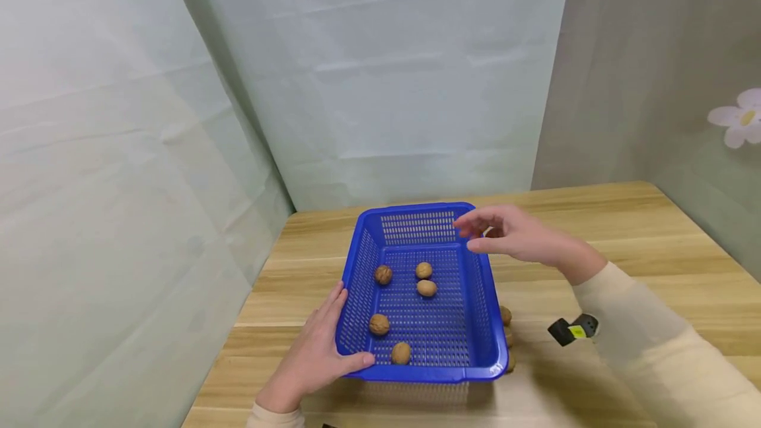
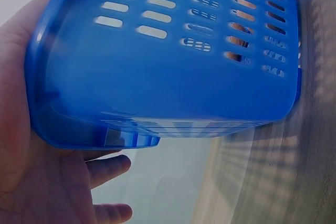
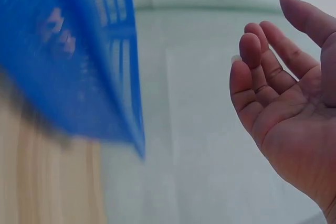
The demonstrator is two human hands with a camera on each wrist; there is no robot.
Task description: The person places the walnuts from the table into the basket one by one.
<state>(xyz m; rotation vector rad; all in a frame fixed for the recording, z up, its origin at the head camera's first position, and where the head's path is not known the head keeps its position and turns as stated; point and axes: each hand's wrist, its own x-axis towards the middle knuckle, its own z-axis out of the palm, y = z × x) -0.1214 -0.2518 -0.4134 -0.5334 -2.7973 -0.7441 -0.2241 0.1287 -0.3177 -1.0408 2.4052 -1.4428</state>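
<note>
A blue plastic basket [image 1: 470, 302] with slotted walls stands on the table, several walnuts [image 1: 378, 324] spread over its floor. My left hand [image 1: 318, 342] rests against its near left corner, thumb along the near rim and fingers along the left side. In the left wrist view those fingers [image 2: 107, 172] stretch out straight past the corner. Above the far right part of the basket hovers my right hand [image 1: 514, 233], its fingers loosely bent. The right wrist view shows nothing in that palm [image 3: 299, 129], apart from the blurred basket wall [image 3: 123, 66].
More walnuts [image 1: 505, 315] lie on the table just outside the basket's right wall, partly hidden by it. The wooden table [image 1: 594, 236] reaches back to pale hanging cloth [image 1: 416, 84]. A black device [image 1: 573, 330] sits at the right wrist.
</note>
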